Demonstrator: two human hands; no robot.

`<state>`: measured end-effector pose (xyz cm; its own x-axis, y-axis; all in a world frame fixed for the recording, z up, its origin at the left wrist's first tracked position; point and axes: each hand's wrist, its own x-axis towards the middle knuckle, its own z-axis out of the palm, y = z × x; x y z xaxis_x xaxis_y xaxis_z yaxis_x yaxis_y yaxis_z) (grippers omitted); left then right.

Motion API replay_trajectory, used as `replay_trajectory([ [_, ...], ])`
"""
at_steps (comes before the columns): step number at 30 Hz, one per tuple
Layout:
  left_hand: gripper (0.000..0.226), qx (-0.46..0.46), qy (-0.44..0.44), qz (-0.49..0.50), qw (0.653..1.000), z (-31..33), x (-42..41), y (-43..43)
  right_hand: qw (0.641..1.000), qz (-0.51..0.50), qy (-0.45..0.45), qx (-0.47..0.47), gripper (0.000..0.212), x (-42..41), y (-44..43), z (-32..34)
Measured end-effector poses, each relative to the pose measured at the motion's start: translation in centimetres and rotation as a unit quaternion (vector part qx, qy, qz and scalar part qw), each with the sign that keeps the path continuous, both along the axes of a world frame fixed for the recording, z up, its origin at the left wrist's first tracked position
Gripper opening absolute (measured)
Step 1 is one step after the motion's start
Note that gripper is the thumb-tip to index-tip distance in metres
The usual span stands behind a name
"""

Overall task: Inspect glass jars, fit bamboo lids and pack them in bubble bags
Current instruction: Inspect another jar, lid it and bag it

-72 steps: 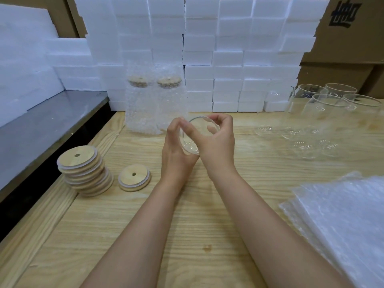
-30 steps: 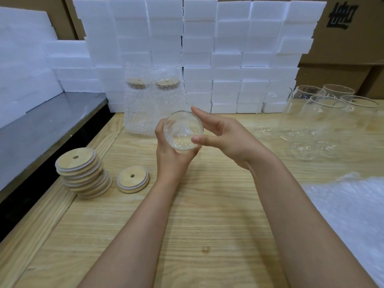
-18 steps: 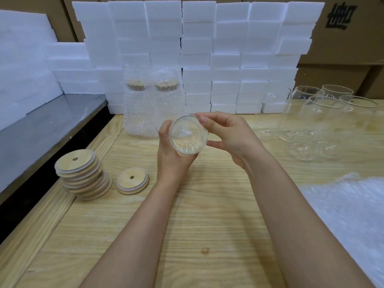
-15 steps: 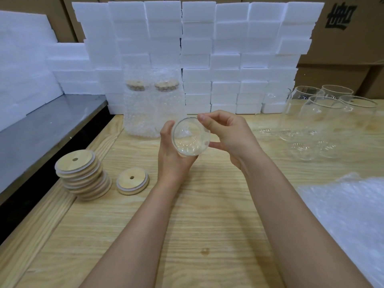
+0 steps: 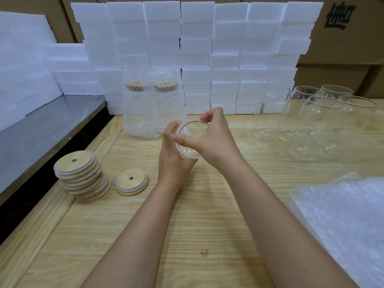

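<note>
Both my hands hold one clear glass jar (image 5: 191, 132) above the middle of the wooden table, tipped with one round end facing me. My left hand (image 5: 172, 156) cups it from below and the left. My right hand (image 5: 212, 138) grips it from the right, thumb and fingers on the rim. A stack of bamboo lids (image 5: 80, 176) stands at the left, with a single bamboo lid (image 5: 132, 181) beside it. Two lidded jars in bubble bags (image 5: 152, 107) stand behind my hands. Several empty jars (image 5: 324, 119) stand at the right. Flat bubble bags (image 5: 345, 213) lie at the near right.
A wall of white foam blocks (image 5: 197, 53) runs along the back of the table (image 5: 187, 235), with cardboard boxes (image 5: 342, 38) behind. A grey metal surface (image 5: 41, 129) lies to the left, past a dark gap at the table's edge.
The jar has been turned in my hands. My right hand shifted from the jar's far side to close over its rim, and the hands dropped slightly toward the table.
</note>
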<state>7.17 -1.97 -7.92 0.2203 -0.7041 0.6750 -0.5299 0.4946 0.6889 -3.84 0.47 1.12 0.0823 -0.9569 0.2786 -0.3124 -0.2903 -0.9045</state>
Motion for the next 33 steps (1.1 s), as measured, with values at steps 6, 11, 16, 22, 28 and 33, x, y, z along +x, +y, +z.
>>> replay_trajectory([
  [6, 0.091, 0.021, -0.023, 0.009, 0.999, 0.4, 0.0, 0.2, 0.990, 0.094, 0.101, -0.019, 0.078, -1.6, -0.3, 0.2],
  [11, 0.087, 0.025, -0.002, 0.005, 1.000, 0.5, 0.0, 0.1, 0.982, 0.150, 0.114, -0.025, 0.080, -2.6, -0.7, 0.2],
  [16, 0.090, 0.014, 0.068, -0.017, 0.997, 0.8, -0.1, 0.5, 0.973, 0.215, 0.087, -0.018, 0.109, -3.8, -1.6, -0.9],
  [22, 0.094, 0.031, 0.078, -0.049, 0.995, 1.7, -0.8, 1.0, 0.986, 0.145, -0.036, -0.075, 0.081, -3.0, -1.9, -2.7],
  [28, 0.096, 0.095, 0.121, -0.173, 0.973, 2.4, -1.1, 2.0, 0.986, 0.040, -0.158, -0.027, 0.070, -3.3, -2.0, -2.1],
  [33, 0.095, 0.216, 0.274, -0.309, 0.885, 3.3, -1.5, 2.2, 0.966, -0.017, -0.253, 0.051, 0.048, -4.1, -2.7, -1.5],
])
